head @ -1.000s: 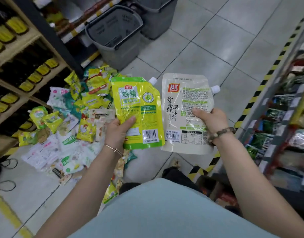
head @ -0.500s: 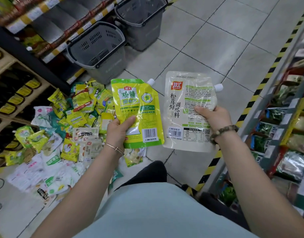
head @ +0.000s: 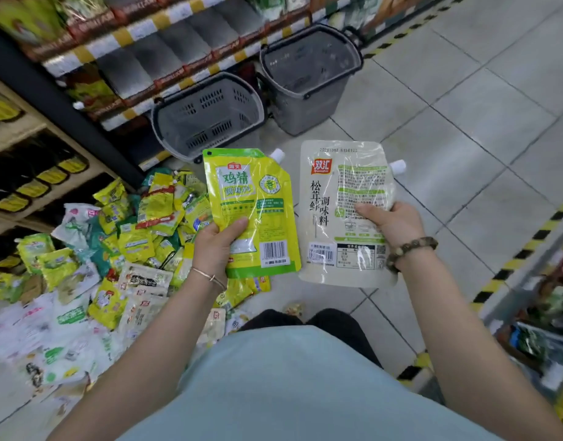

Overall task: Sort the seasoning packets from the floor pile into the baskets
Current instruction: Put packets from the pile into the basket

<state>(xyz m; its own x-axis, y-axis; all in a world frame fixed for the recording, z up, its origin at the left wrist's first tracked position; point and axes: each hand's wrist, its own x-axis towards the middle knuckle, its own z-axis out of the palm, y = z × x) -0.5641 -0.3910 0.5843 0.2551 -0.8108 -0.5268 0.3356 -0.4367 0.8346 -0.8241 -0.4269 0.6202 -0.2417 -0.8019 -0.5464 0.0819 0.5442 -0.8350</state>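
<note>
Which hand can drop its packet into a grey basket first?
Probably the left hand. Its yellow-green spouted pouch is held just short of the nearer grey basket. The right hand holds its white spouted pouch toward the farther grey basket, whose opening is further off.

Packet pile [head: 130, 243], near basket [head: 210, 122] and far basket [head: 308, 100] sit on tiled floor [head: 464, 122]
</note>
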